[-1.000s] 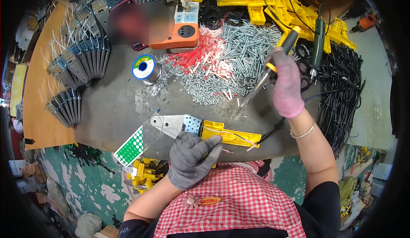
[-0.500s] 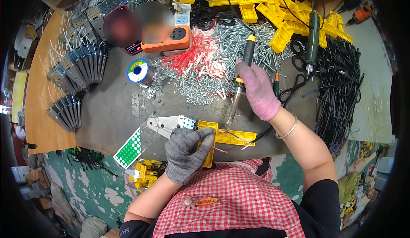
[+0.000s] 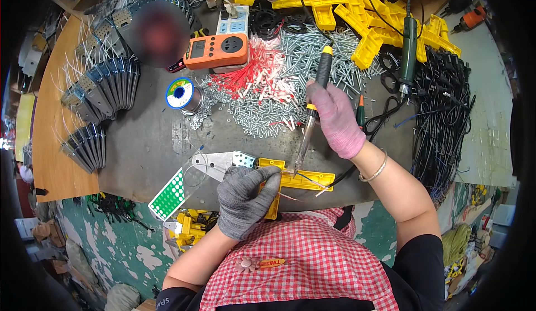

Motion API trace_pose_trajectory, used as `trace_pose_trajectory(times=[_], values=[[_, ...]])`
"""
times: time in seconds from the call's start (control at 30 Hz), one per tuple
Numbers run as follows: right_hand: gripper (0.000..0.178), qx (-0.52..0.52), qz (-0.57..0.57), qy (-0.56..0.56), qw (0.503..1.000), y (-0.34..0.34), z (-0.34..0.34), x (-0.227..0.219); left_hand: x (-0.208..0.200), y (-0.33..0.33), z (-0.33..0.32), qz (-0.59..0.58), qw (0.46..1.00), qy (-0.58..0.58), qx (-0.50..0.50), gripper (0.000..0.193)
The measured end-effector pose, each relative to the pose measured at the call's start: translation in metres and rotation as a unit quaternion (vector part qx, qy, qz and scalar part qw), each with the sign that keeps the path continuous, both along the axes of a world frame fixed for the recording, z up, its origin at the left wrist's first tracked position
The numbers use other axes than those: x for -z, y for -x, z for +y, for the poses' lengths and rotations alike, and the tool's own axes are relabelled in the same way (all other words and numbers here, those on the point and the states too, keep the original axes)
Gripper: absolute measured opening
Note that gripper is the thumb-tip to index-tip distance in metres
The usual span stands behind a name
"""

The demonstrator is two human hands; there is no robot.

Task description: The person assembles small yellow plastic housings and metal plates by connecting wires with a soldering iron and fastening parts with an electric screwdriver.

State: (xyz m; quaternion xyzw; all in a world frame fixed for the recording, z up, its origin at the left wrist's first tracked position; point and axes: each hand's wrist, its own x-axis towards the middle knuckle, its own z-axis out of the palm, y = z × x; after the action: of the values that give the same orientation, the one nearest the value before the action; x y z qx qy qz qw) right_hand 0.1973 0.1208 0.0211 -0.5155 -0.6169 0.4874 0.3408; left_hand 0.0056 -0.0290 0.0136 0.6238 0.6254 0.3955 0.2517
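My right hand (image 3: 339, 122), in a pink glove, is closed around the handle of a soldering iron (image 3: 325, 68), its tip pointing down at a wire joint. In a grey knit glove, my left hand (image 3: 245, 199) pinches a thin wire (image 3: 287, 171) close to that tip. Under the fingers lies a yellow plastic housing (image 3: 312, 180), partly hidden by the glove. A black cable (image 3: 344, 176) with stripped coloured leads enters its right end. A grey metal blade-shaped plate (image 3: 215, 163) with a perforated bracket adjoins the housing on the left.
A solder spool (image 3: 182, 95) stands left of heaped screws (image 3: 262, 113) and red-and-white wires (image 3: 251, 76). Behind are an orange power meter (image 3: 209, 51) and yellow housings (image 3: 357, 15). Black cables (image 3: 441, 104) and a green electric screwdriver (image 3: 410, 51) lie right; metal brackets (image 3: 106, 90) left.
The soldering iron and my right hand have shifted very slightly left and down, the tip staying by the joint. My left hand keeps its pinch in nearly the same place.
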Motion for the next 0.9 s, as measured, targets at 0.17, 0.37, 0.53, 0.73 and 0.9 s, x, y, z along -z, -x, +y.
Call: trace_pose_trajectory(times=[0.17, 0.37, 0.53, 0.73, 0.9], values=[[0.032, -0.019, -0.023, -0.086, 0.996, 0.000, -0.003, 0.006, 0.001, -0.001, -0.001, -0.010, 1.000, 0.002, 0.005, 0.013], [0.028, -0.008, -0.020, -0.051, 0.998, -0.004, -0.004, -0.002, -0.004, 0.002, -0.010, 0.002, 1.000, -0.009, 0.001, 0.014], [0.031, -0.030, -0.020, -0.127, 0.991, -0.008, -0.016, 0.001, -0.007, 0.000, -0.026, 0.017, 0.999, -0.044, 0.018, 0.011], [0.037, -0.020, 0.073, 0.035, 0.997, 0.000, -0.042, -0.003, -0.003, -0.002, -0.034, -0.001, 0.999, -0.007, 0.032, 0.013], [0.040, -0.003, 0.075, 0.053, 0.996, 0.001, -0.046, -0.004, 0.000, -0.002, -0.037, 0.003, 0.999, -0.014, 0.029, 0.013]])
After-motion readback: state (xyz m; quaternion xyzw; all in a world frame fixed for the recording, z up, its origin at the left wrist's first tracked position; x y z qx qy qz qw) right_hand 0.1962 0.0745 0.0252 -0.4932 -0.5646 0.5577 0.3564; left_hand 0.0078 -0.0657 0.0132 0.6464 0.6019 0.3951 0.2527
